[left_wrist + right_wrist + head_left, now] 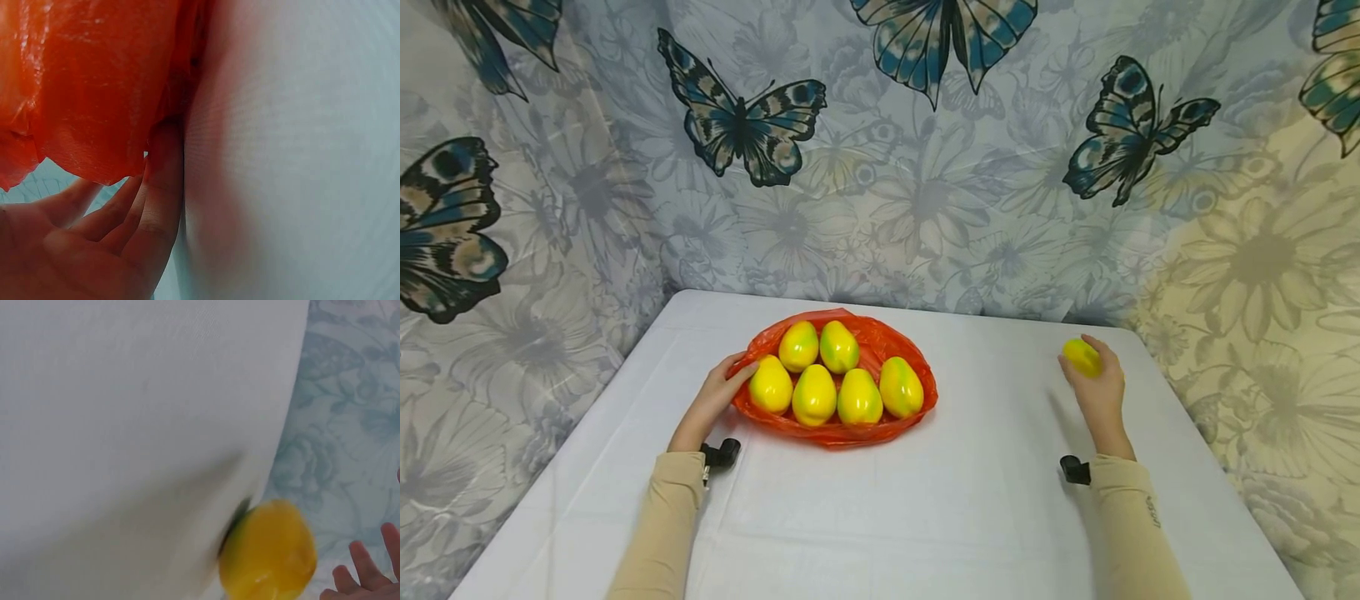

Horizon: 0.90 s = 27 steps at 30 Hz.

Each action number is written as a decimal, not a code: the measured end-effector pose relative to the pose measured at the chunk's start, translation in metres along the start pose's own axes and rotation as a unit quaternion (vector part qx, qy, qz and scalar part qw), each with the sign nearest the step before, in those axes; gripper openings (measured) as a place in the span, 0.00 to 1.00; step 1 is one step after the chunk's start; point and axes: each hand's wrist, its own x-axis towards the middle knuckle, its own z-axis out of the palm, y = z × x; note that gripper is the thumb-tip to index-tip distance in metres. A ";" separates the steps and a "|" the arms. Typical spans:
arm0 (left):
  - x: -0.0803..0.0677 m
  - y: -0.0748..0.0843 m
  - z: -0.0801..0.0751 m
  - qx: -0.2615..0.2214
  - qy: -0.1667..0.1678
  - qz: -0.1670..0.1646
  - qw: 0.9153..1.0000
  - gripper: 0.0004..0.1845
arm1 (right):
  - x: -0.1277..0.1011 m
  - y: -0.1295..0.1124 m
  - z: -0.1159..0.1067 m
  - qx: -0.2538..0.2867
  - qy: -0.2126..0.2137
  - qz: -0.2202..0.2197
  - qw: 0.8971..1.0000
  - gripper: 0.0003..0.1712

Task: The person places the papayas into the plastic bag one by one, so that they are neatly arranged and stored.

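Several glossy yellow-green mangoes (814, 395) sit in a red plastic bag (880, 333) with its mouth spread wide. At the bag's left side, my left hand (718, 392) grips the rim. The left wrist view shows the fingers (164, 181) running beneath the red plastic (94, 87), their tips hidden. Far to the right, my right hand (1099, 392) is around a single mango (1081, 357). From the right wrist, that mango (269, 553) appears against the white table, and the visible fingers (369, 569) are spread apart from it; the thumb is out of sight there.
A white cloth covers the table (925, 517), whose far edge meets a wall hanging (925, 183) printed with butterflies and flowers. Black wrist cameras (722, 452) sit on both forearms.
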 end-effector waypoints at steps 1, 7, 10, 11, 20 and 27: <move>0.000 0.000 0.000 0.000 0.001 0.001 1.000 0.41 | 0.001 0.003 -0.002 -0.002 0.004 0.000 1.000 0.33; 0.000 0.000 0.000 0.000 0.001 0.000 1.000 0.41 | 0.007 0.016 -0.014 -0.010 0.011 0.010 1.000 0.34; 0.000 0.000 0.000 0.000 -0.001 -0.002 1.000 0.41 | 0.008 0.021 -0.020 -0.009 0.009 0.024 1.000 0.36; 0.000 0.000 0.000 -0.001 -0.001 -0.002 1.000 0.41 | 0.009 0.023 -0.021 -0.010 0.008 0.026 1.000 0.36; 0.001 0.001 -0.001 -0.004 -0.001 0.002 1.000 0.41 | 0.010 0.035 -0.025 -0.026 -0.023 0.044 0.998 0.42; 0.001 -0.001 0.000 -0.002 0.001 0.002 1.000 0.41 | 0.011 0.042 -0.025 -0.023 -0.041 0.065 0.997 0.44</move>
